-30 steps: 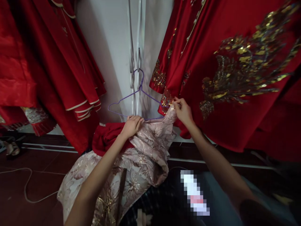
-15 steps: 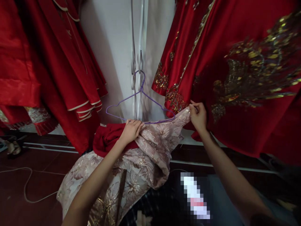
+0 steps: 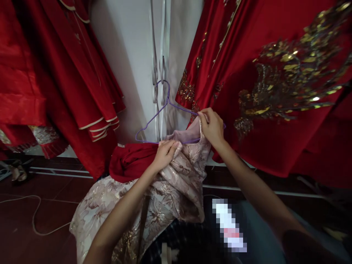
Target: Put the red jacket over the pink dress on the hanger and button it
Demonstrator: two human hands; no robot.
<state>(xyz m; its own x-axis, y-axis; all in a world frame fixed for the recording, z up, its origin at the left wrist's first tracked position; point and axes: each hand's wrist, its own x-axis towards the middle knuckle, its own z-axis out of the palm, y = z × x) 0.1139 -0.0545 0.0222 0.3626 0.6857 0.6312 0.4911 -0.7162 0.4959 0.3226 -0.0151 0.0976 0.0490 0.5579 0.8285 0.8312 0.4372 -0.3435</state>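
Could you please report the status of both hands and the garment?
Left hand gripping pink floral garment. Right hand pinching its edge at purple hanger. Red cloth bunched beside left hand.

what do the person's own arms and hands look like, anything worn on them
The left hand and right hand are bare, with no gloves, rings or bracelets to be seen. Both forearms are slim and uncovered. What looks like a dark sleeve starts near the right elbow; no sleeve shows on the left arm within the picture.
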